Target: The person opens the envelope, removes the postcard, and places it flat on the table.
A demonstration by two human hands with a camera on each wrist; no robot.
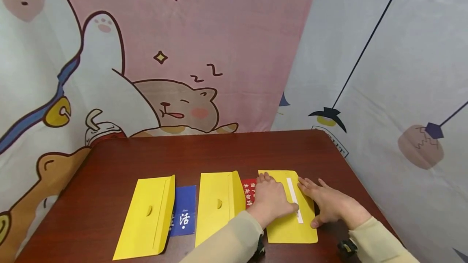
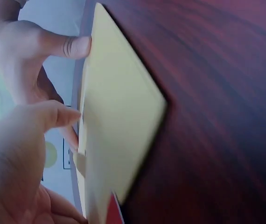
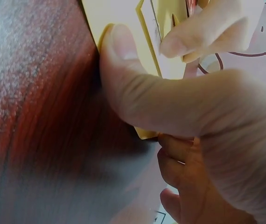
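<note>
A yellow envelope with a long white strip lies on the table under both hands. My left hand rests on its left part, fingers pointing away and thumb tip beside the strip. At the right edge, my right hand touches the envelope with spread fingertips near the far corner. In the right wrist view, the right thumb presses on the envelope's margin. A red card with white characters shows just left of this envelope, partly hidden by the left hand.
Two more yellow envelopes lie to the left: a middle one, partly covered by my left sleeve, and a far-left one. Between them is a blue card with white characters. The dark red-brown table meets printed cloth walls.
</note>
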